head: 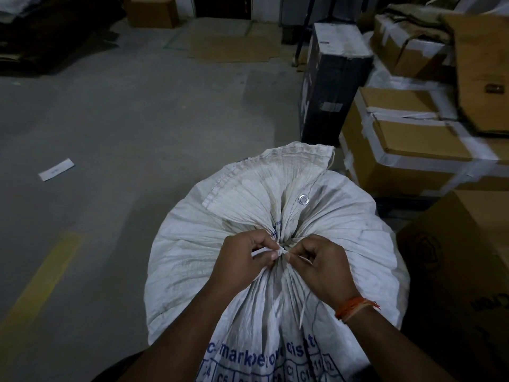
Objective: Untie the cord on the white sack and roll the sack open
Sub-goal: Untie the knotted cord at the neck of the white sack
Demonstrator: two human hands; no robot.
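The cord (281,250) is knotted round the gathered neck of the sack (344,216), which stands full on the floor (137,119) right in front of me. My left hand (242,260) pinches the knot; my right hand (322,264) pinches a cord end beside it. Taped boxes (399,150) are stacked to my right.

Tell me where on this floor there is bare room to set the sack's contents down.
Bare grey concrete floor lies left of the white woven sack, bordered by the yellow painted line, with one small white paper slip on it. The right is crowded: taped brown cardboard boxes and a tall black box stand beside the sack.
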